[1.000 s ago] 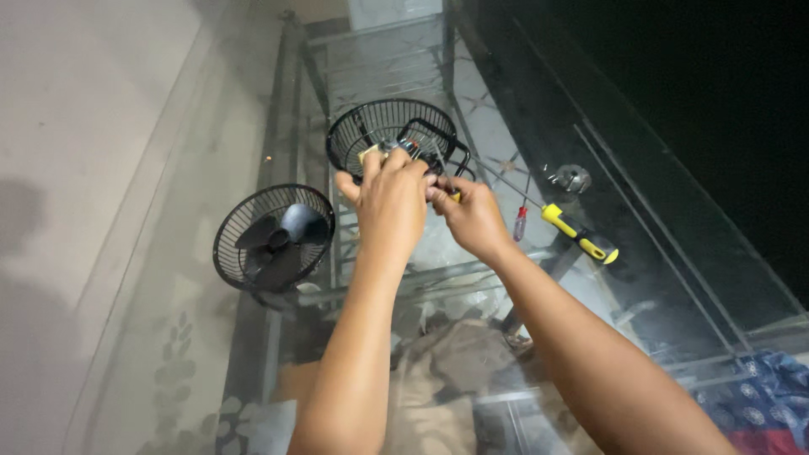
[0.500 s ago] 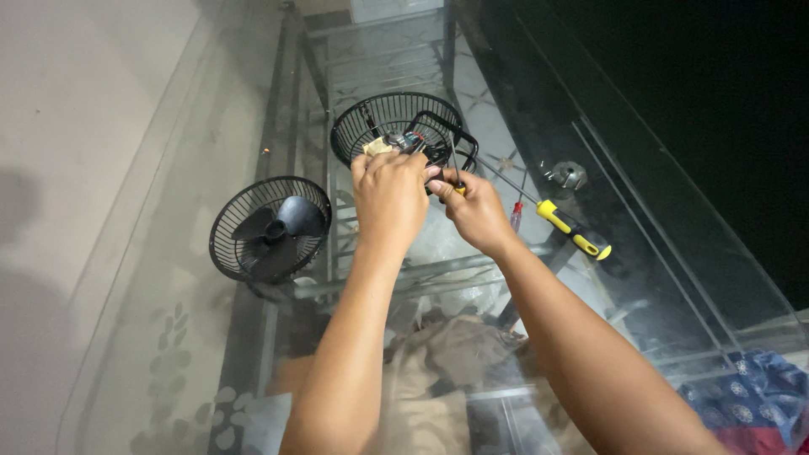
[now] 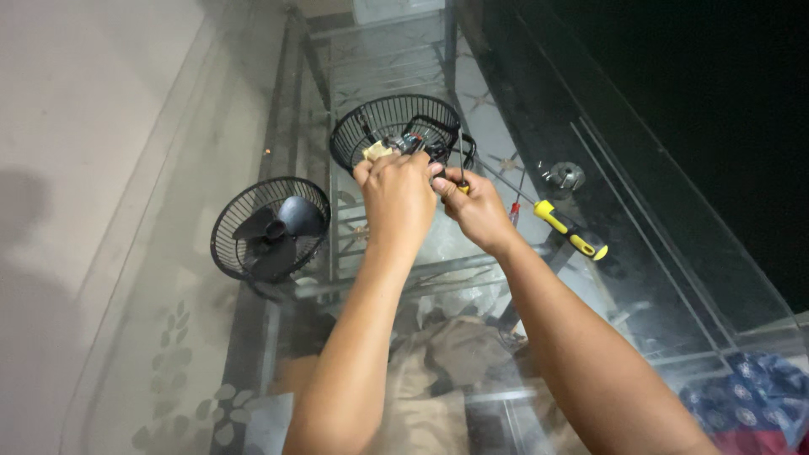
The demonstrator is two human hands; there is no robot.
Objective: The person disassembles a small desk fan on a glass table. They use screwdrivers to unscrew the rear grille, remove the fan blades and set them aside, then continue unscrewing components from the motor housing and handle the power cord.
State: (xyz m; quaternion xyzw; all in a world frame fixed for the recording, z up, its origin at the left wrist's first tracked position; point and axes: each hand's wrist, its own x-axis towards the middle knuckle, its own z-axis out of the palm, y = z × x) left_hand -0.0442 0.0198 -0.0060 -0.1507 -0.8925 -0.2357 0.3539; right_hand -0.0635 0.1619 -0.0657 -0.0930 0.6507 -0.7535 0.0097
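A black wire fan guard (image 3: 396, 118) with a small motor and wires inside lies on a glass table (image 3: 168, 278). My left hand (image 3: 398, 198) is closed around the motor part at the guard's near rim. Touching it from the right, my right hand (image 3: 476, 206) grips a small yellow-handled tool whose tip points into the wires. The motor itself is mostly hidden behind my fingers.
A second black guard with the fan blade (image 3: 270, 227) lies to the left. A yellow and black screwdriver (image 3: 569, 232), a small red-handled tool (image 3: 514, 211) and a round metal part (image 3: 565, 175) lie to the right. Cloth sits below the glass.
Both hands stay on the fan motor at the guard. The view has shifted slightly, so the loose blade guard sits a little higher in the frame.
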